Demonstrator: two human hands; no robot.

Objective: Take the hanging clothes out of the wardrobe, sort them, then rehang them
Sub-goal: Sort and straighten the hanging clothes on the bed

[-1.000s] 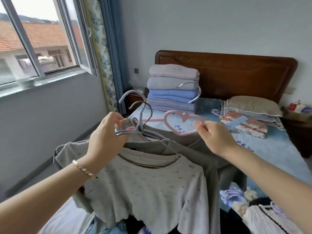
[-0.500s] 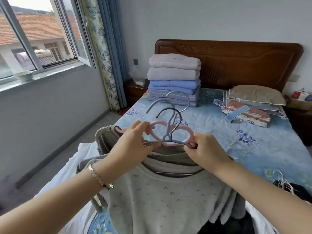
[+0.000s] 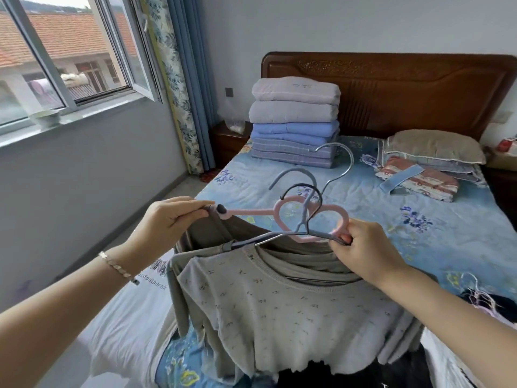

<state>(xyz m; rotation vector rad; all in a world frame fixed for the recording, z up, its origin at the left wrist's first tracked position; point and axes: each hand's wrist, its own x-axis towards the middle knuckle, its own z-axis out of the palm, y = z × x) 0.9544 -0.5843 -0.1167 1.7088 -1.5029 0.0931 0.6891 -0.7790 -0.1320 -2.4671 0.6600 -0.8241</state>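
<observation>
Blue floral bed spreads ahead of us, folded quilts stacked at its far left corner. Over its near edge we hold grey tops on hangers, their long axis running left to right between our hands. Our left hand pinches the left tip of the pink hanger; our right hand curls round the bunched right shoulders, nearer the hooks, which point away.

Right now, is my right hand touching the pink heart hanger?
Touching. The head view shows the right hand pinching the lower right edge of the pink heart hanger, with no gap between them.
</observation>
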